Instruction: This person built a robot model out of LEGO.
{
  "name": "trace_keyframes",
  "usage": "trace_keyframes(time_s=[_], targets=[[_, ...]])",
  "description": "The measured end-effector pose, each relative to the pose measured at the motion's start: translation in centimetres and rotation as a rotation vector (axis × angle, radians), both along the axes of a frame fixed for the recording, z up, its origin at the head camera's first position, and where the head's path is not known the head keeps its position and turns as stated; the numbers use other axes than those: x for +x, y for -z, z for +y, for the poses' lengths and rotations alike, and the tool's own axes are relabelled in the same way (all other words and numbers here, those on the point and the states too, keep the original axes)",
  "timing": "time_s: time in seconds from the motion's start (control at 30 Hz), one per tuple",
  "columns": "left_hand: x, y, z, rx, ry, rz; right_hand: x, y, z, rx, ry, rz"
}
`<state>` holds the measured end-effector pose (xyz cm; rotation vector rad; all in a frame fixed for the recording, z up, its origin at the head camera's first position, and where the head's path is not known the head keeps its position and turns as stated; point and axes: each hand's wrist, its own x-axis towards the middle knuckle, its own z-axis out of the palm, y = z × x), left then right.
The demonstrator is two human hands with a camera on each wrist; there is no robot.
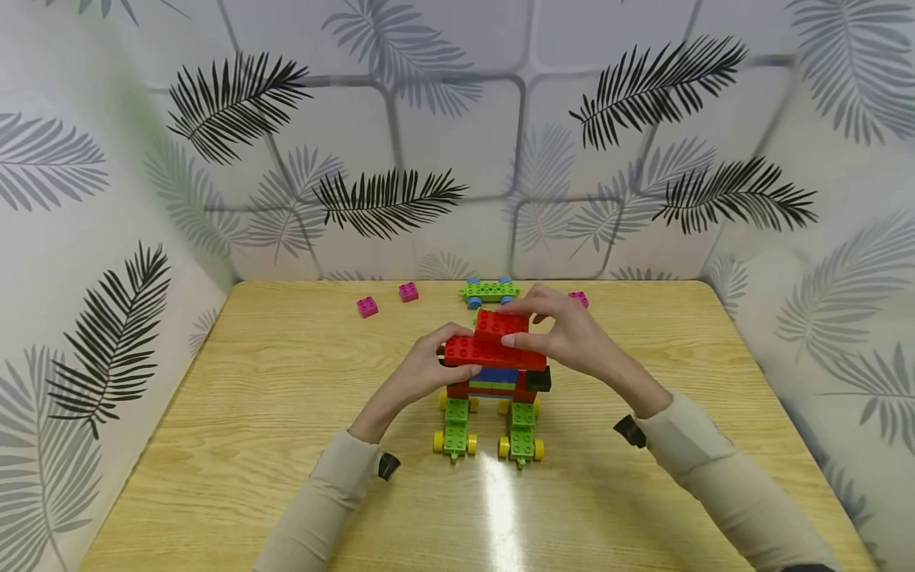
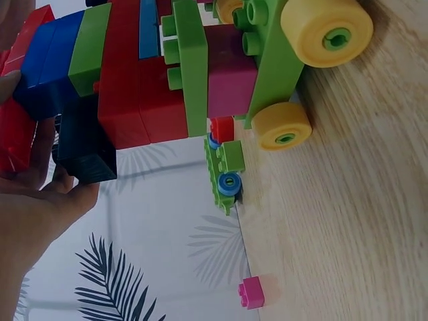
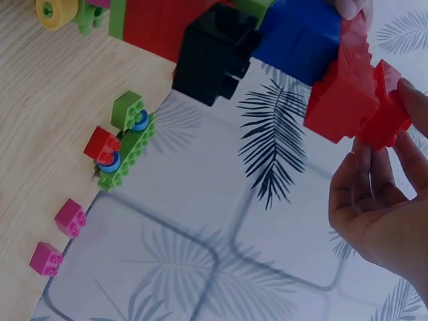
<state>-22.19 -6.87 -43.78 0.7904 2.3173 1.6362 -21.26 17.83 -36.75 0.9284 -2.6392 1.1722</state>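
Note:
A toy brick structure stands on two green bases (image 1: 457,429) with yellow wheels. Above them come red bricks, a blue brick (image 1: 498,376), black bricks (image 1: 539,380) at the sides and a long red layer (image 1: 465,350) across the top. My left hand (image 1: 420,367) grips the left end of that layer, thumb in front and fingers behind. On top of the layer sits a red brick (image 1: 500,324), pinched between the thumb and fingers of my right hand (image 1: 568,330). The right wrist view shows the pinched brick (image 3: 388,110) right against the red layer (image 3: 344,93).
Behind the structure is a green base (image 1: 489,291) with blue wheels; a loose red brick (image 3: 102,145) and green brick (image 3: 127,110) lie beside it. Pink bricks (image 1: 367,307) lie at the back left, another pink brick (image 1: 580,299) behind my right hand. A leaf-patterned backdrop (image 1: 457,143) borders the table.

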Motion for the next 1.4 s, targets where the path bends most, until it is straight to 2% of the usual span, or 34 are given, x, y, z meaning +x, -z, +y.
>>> trace_keyframes(time_s=[0.2,0.43,0.83,1.1,1.4], targets=[[0.0,-0.1,-0.1,0.007,0.001,-0.029,0.7,-0.3,-0.6,0.04,-0.029,-0.025],[-0.1,-0.1,0.0,-0.006,-0.012,-0.047,0.7,-0.2,-0.9,0.042,-0.042,-0.011],[-0.2,-0.3,0.2,-0.033,-0.018,-0.083,0.9,-0.6,-0.9,0.112,-0.045,0.002],[1.5,-3.1,0.2,-0.024,-0.005,-0.059,0.9,-0.6,-0.9,0.121,-0.065,0.017],[1.7,-3.3,0.2,-0.031,-0.011,-0.044,0.8,-0.6,-1.1,0.13,-0.074,0.079]])
